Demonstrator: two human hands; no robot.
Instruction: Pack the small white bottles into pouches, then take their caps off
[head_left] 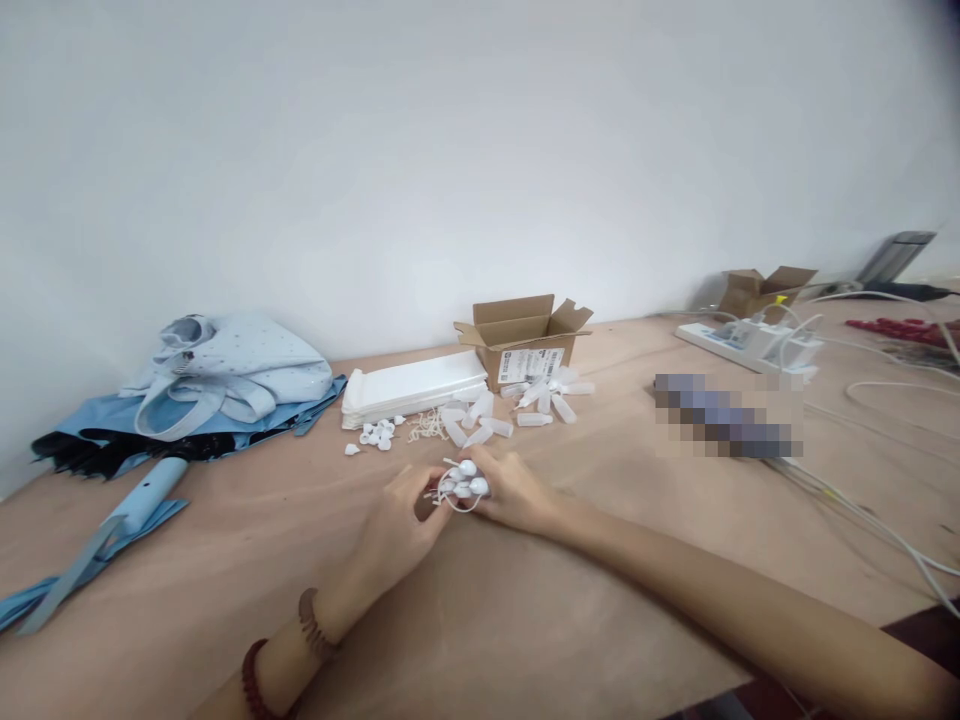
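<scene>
Low over the table, a bundle of small bottles with rounded white caps (pixel 466 468) is held between my hands, caps toward me. My right hand (pixel 514 492) wraps round the bundle from the right. A thin white tie (pixel 466 510) loops loosely about the caps. At the bundle's left side my left hand (pixel 401 515) is closed in a pinch, with bits of the tie at its fingertips; the exact grip is partly hidden. Behind my hands lie loose translucent bottles (pixel 480 408), a small heap of thin white ties (pixel 427 426) and several loose white caps (pixel 379 434).
An open cardboard box (pixel 525 335) stands behind the bottles, beside a stack of flat white packs (pixel 416 385). Left are a pale cloth bag (pixel 247 360) and a blue umbrella (pixel 146 495). Right are a pixelated object (pixel 724 415), a power strip (pixel 750 342) and cables (pixel 870 505).
</scene>
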